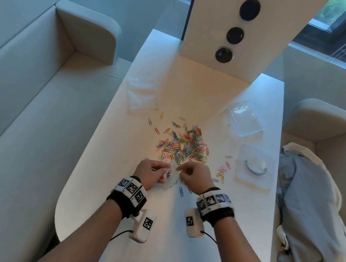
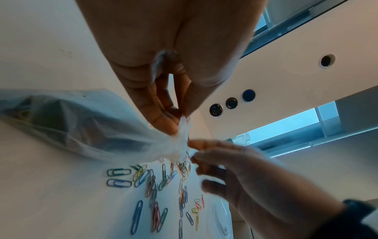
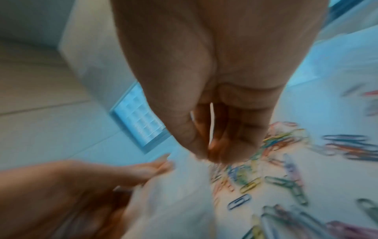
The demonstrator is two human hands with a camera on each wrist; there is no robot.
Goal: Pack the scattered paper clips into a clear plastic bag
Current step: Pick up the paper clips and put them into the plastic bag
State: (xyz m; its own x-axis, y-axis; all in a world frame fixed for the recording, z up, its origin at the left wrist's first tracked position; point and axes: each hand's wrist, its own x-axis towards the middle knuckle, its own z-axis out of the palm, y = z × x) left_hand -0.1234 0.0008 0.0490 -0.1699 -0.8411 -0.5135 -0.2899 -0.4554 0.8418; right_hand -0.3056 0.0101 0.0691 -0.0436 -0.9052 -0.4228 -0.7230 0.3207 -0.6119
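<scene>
A small clear plastic bag (image 1: 171,176) hangs just above the white table (image 1: 208,235), held between my two hands near its front. My left hand (image 1: 162,171) pinches one edge of the bag's mouth between thumb and finger; the left wrist view shows this pinch (image 2: 181,120) with the bag (image 2: 85,127) trailing away. My right hand (image 1: 182,170) grips the opposite edge, fingers curled. The right wrist view is blurred; it shows my right hand (image 3: 208,155) above the bag (image 3: 174,202). Just beyond my hands lies a heap of coloured paper clips (image 1: 184,145), with strays around it (image 1: 220,174).
More clear bags (image 1: 143,99) lie at the table's left edge. A clear plastic box (image 1: 246,119) and its lid (image 1: 253,167) sit at the right. A white panel with round black sockets (image 1: 234,35) stands at the back. Crumpled cloth (image 1: 312,206) lies on the right-hand seat.
</scene>
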